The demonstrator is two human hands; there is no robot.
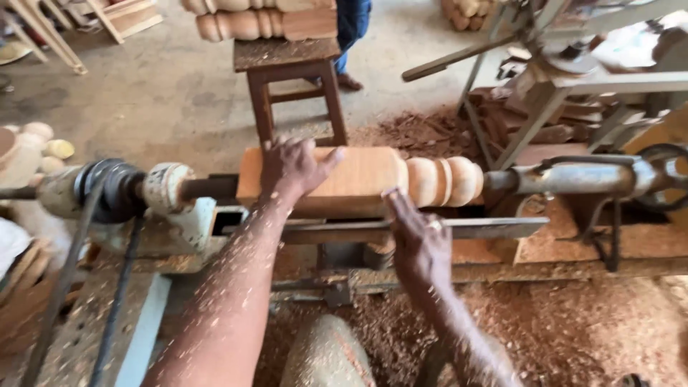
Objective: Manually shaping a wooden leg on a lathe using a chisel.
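A pale wooden workpiece (365, 179) is mounted lengthwise on a lathe; its left part is square and its right end is turned into rounded beads (448, 180). My left hand (292, 166) lies flat on top of the square part, fingers spread. My right hand (419, 240) reaches up from below, its fingertips touching the front of the square part near the beads, just above the long metal tool rest (494, 228). Sawdust covers both forearms.
The lathe's headstock and pulley (118, 190) are at left, the tailstock (588, 178) at right. Behind stands a wooden stool (290, 68) carrying turned legs (251, 21); another person's leg (351, 29) is beside it. Wood shavings (573, 330) cover the floor below.
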